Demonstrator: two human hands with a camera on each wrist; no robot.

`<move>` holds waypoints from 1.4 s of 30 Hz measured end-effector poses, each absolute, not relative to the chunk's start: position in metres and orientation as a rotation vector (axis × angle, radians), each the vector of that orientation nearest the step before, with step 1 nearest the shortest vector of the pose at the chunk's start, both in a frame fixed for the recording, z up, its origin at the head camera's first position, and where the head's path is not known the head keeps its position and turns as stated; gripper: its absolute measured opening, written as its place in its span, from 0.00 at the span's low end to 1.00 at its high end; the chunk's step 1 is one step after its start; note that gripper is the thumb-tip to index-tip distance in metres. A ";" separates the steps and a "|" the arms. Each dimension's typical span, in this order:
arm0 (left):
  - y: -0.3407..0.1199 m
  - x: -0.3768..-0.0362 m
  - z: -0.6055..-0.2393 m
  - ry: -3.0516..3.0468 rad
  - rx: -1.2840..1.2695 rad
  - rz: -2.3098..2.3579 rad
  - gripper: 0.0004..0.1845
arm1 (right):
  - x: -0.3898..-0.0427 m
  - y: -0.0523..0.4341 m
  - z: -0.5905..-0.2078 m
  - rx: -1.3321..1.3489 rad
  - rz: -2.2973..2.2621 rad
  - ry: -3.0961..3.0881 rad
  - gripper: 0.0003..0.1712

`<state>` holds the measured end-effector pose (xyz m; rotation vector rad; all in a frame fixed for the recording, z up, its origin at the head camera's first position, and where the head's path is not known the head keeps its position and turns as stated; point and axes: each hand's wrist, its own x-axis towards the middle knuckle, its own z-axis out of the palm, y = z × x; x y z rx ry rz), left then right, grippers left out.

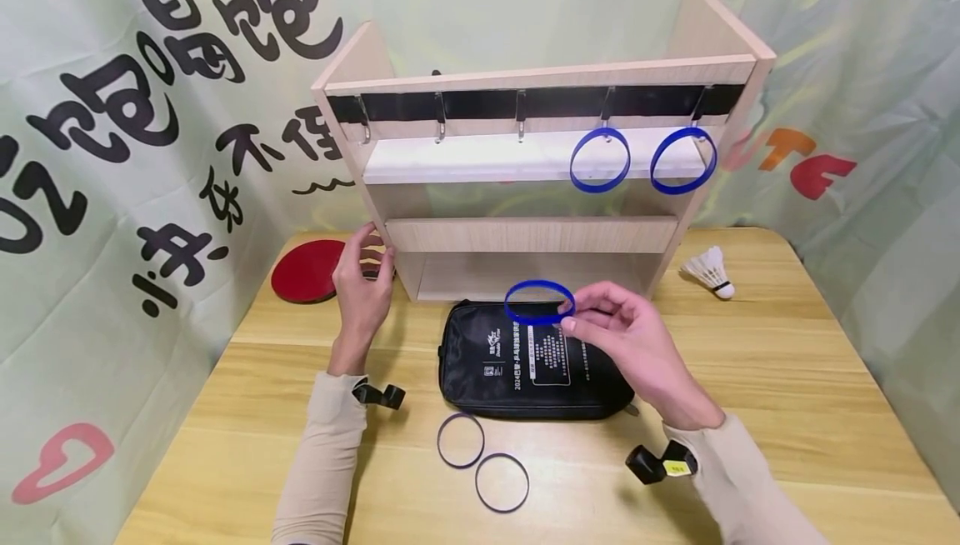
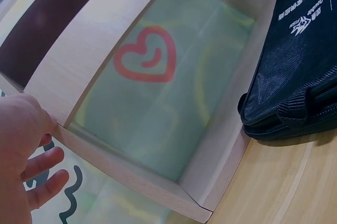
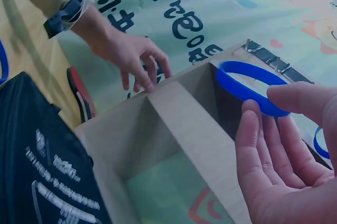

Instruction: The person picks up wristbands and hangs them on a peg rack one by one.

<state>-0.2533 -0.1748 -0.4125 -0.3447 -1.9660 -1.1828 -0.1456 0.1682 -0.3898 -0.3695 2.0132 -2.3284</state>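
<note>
Two blue bands (image 1: 599,160) already hang from the two rightmost hooks of the wooden rack (image 1: 532,232) at the table's far edge; three hooks are bare, and two dark rings (image 1: 481,462) lie near the table's front edge before the black bag (image 1: 525,370). The right hand (image 1: 630,337) pinches a third blue band (image 1: 538,302) between thumb and fingertips, above the bag. The left hand (image 1: 362,278), fingers loosely spread, touches the rack's left side panel.
</note>
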 end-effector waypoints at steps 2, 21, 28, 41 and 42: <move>-0.175 -0.253 -0.412 -1.964 -0.347 -1.185 0.21 | -0.150 0.163 -0.386 -0.369 -2.388 1.968 0.14; -0.175 -0.253 -0.412 -1.964 -0.336 -1.188 0.21 | -0.181 0.118 -0.335 -0.414 -2.770 1.672 0.15; -0.174 -0.253 -0.412 -1.968 -0.330 -1.190 0.21 | -0.188 0.104 -0.315 -0.427 -2.903 1.548 0.12; -0.173 -0.253 -0.413 -1.973 -0.331 -1.185 0.21 | -0.203 0.088 -0.300 -0.338 -3.142 1.387 0.12; -0.173 -0.253 -0.413 -1.972 -0.333 -1.189 0.21 | -0.204 0.088 -0.300 -0.329 -3.155 1.383 0.12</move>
